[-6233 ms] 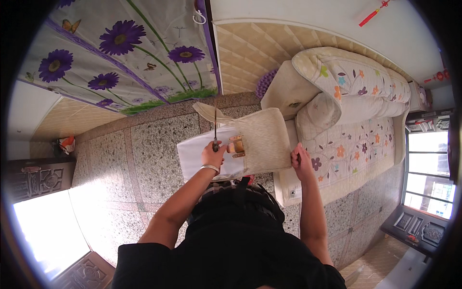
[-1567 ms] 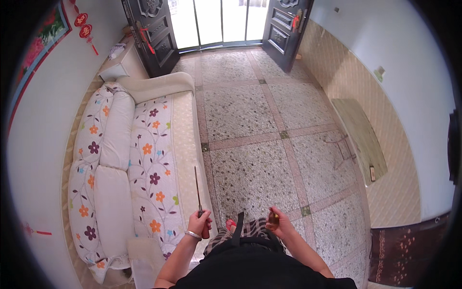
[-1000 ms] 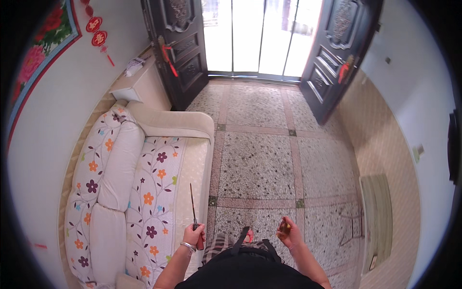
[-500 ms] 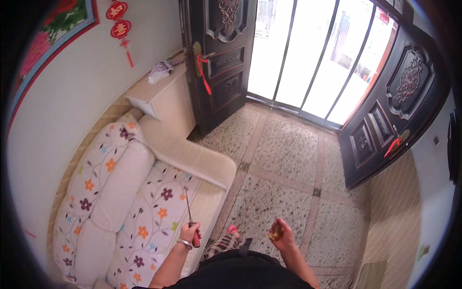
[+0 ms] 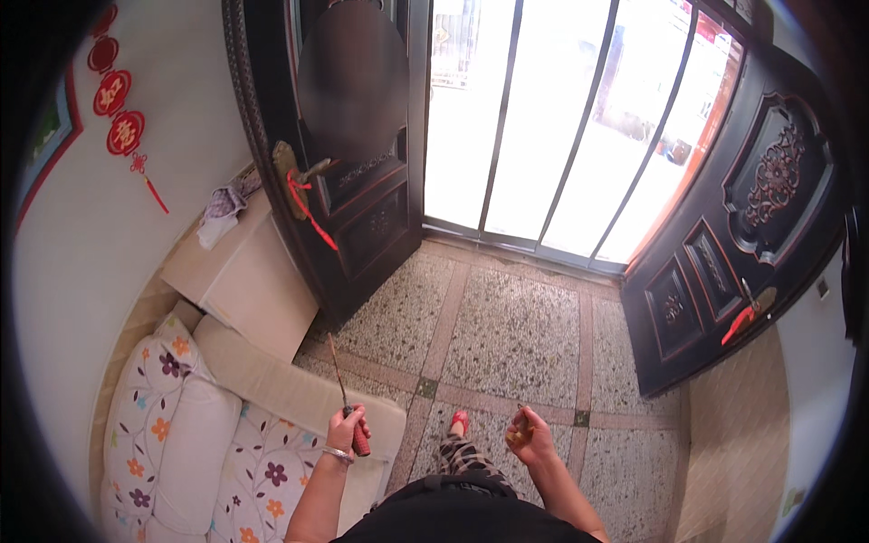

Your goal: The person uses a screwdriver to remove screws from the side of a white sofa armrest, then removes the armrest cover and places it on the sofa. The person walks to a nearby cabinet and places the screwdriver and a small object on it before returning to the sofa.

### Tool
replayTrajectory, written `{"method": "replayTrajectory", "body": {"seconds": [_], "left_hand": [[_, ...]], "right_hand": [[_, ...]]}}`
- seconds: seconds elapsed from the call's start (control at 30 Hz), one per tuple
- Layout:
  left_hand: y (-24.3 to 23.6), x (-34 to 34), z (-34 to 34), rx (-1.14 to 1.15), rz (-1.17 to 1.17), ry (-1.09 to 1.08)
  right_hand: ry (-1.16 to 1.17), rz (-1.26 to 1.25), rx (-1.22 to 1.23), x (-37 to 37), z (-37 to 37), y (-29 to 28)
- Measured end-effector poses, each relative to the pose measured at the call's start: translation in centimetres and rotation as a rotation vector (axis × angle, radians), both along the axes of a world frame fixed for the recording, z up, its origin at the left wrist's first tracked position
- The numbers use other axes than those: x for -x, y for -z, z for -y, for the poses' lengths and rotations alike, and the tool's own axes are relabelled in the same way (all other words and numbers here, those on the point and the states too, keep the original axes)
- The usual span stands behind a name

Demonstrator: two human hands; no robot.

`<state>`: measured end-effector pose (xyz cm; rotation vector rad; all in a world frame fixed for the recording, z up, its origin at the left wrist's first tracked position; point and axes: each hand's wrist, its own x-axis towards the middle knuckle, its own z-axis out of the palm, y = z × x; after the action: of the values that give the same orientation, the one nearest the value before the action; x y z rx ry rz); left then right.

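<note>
My left hand [image 5: 347, 427] grips a screwdriver [image 5: 361, 440] with a red-and-black handle, its long thin metal shaft pointing forward. It is held over the edge of the flowered sofa [image 5: 262, 462]. My right hand [image 5: 534, 439] is closed round a small brass-coloured metal piece [image 5: 519, 432], partly hidden by the fingers, above the speckled floor. My red sandal [image 5: 459, 423] shows between the hands.
Two dark carved doors [image 5: 362, 235] [image 5: 706, 262] stand open around a bright glazed doorway [image 5: 534, 136], red tassels on their handles. A pale cabinet [image 5: 253, 285] with cloth [image 5: 222, 213] on top sits beside the sofa's arm [image 5: 299, 385]. A red hanging ornament [image 5: 125, 133] is on the left wall.
I have turned from the cushion seen earliest, where the brass piece lay, and moved toward the doorway. The piece is now in my right hand; the screwdriver stays in my left.
</note>
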<state>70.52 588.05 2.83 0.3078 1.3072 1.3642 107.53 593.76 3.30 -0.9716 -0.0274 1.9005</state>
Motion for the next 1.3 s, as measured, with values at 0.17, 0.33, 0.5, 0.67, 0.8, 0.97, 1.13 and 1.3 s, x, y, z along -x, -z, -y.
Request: {"method": "replayTrajectory", "body": {"seconds": [0.17,0.33,0.5,0.67,0.8,0.97,1.13,1.3], "left_hand": [[1.7,0.7,-7.4,0.082,0.01,-0.123],[0.9,1.1,-11.6,0.139,-0.008,-0.268],[0.8,3.3,-12.4,0.152,-0.191,-0.422],[-0.6,9.0,-15.3,0.148,-0.366,-0.667],[0.6,16.9,-18.0,0.018,-0.649,-0.859],[-0.4,30.0,-21.6,0.21,-0.995,-0.878],[-0.5,44.6,-24.4,0.517,-1.275,-0.878],[-1.0,53.4,-26.8,0.67,-1.36,-0.833]], "right_hand": [[-0.083,-0.099,0.029,0.6,-13.0,-0.4],[-0.263,-0.105,-0.075,1.1,-23.5,-1.6],[-0.239,-0.092,-0.015,4.5,-29.1,-0.5],[-0.383,-0.092,0.046,9.4,-32.8,-1.1],[-0.398,-0.084,0.09,13.4,-36.6,-0.1],[-0.453,-0.057,0.0,21.3,-41.1,0.9],[-0.501,0.055,0.14,35.0,-43.2,-0.3],[-0.712,0.039,0.225,45.7,-44.0,-1.9]]}}
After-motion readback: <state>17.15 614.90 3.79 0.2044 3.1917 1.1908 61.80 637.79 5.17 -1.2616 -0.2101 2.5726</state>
